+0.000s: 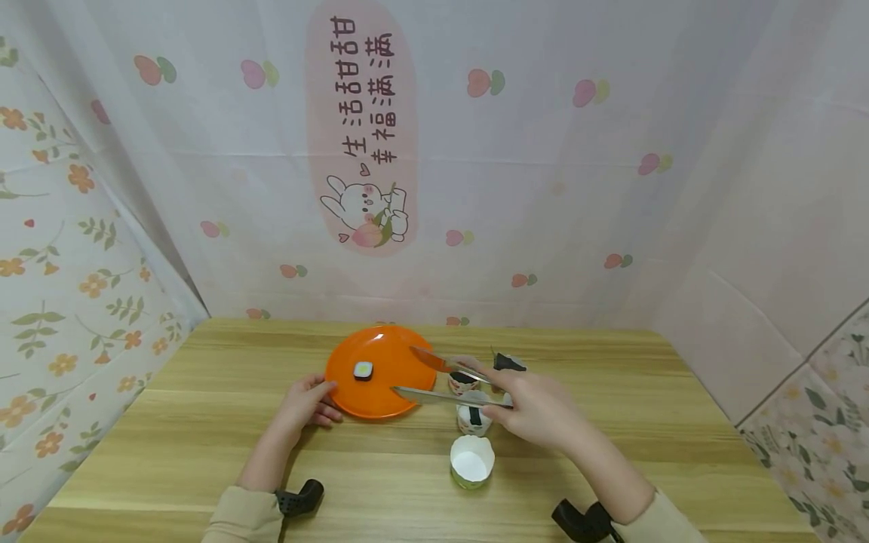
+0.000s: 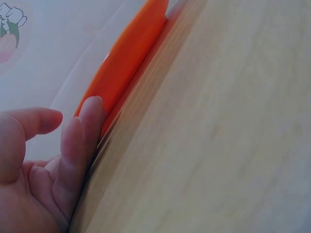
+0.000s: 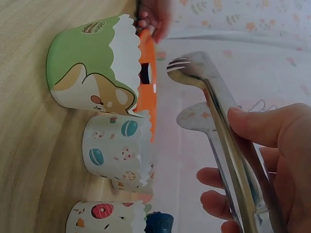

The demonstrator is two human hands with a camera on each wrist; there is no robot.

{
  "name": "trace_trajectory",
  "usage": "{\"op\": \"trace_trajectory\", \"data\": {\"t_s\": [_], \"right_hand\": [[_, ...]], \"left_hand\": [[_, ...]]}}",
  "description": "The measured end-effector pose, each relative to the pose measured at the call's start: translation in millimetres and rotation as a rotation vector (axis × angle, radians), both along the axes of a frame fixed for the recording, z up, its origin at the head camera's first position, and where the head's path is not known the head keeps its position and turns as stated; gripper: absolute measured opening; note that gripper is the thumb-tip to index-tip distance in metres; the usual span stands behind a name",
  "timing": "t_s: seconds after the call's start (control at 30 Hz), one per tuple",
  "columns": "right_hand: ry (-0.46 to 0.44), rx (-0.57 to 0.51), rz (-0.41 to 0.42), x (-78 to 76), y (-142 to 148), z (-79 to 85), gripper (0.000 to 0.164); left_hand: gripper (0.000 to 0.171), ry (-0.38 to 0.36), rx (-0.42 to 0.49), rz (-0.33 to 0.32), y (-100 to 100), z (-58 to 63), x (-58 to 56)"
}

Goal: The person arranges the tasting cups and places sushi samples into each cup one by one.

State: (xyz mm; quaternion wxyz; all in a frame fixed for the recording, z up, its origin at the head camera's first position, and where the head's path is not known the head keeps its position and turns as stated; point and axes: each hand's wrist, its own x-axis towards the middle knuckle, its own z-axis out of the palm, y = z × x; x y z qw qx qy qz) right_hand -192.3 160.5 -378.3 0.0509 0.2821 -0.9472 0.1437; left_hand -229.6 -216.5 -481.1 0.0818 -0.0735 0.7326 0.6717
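My left hand point(image 1: 312, 403) is at the near-left rim of an orange plate point(image 1: 390, 408). Straight fingers point(image 2: 91, 114) touch the plate's edge in the left wrist view, the thumb held off them. On the plate lies a small sushi roll piece point(image 1: 363, 370) with a dark wrap and yellow centre. My right hand point(image 1: 539, 411) grips metal tongs point(image 1: 444, 397), their arms spread and nothing between the tips. One tip has fork-like prongs point(image 3: 180, 64), the other is flat. Both tips reach over the plate's right side, right of the sushi piece.
Right of the plate, under the tongs, stand paper cups: a bare white-lined green cup point(image 1: 471, 471) nearest, a patterned cup point(image 1: 474, 428) with a white-and-black piece, another cup point(image 1: 463, 388) behind. A dark piece point(image 1: 508, 362) shows past the right hand. A printed curtain point(image 1: 543, 188) hangs behind the table.
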Motion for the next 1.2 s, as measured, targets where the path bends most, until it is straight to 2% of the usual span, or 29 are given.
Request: {"op": "trace_trajectory", "data": {"t_s": [0.07, 0.27, 0.5, 0.73, 1.2], "right_hand": [[0.003, 0.013, 0.012, -2.2, -3.2, 0.8, 0.074], [0.001, 0.035, 0.027, -9.8, -11.1, 1.5, 0.068], [-0.067, 0.021, 0.044, -16.2, -17.1, 2.4, 0.062], [-0.06, 0.039, 0.072, -24.8, -24.8, 0.9, 0.056], [-0.081, 0.097, 0.051, -36.0, -46.1, 3.5, 0.05]], "left_hand": [[0.045, -0.006, 0.0, 0.006, 0.1, -0.1, -0.5], [0.046, 0.0, -0.009, 0.009, 2.0, 3.6, 1.7], [0.047, 0.002, -0.004, 0.006, 2.3, 3.3, 0.9], [0.05, -0.001, -0.004, 0.01, 2.3, 3.5, 2.2], [0.049, 0.007, 0.005, 0.015, 1.4, 1.3, 1.5]]}}
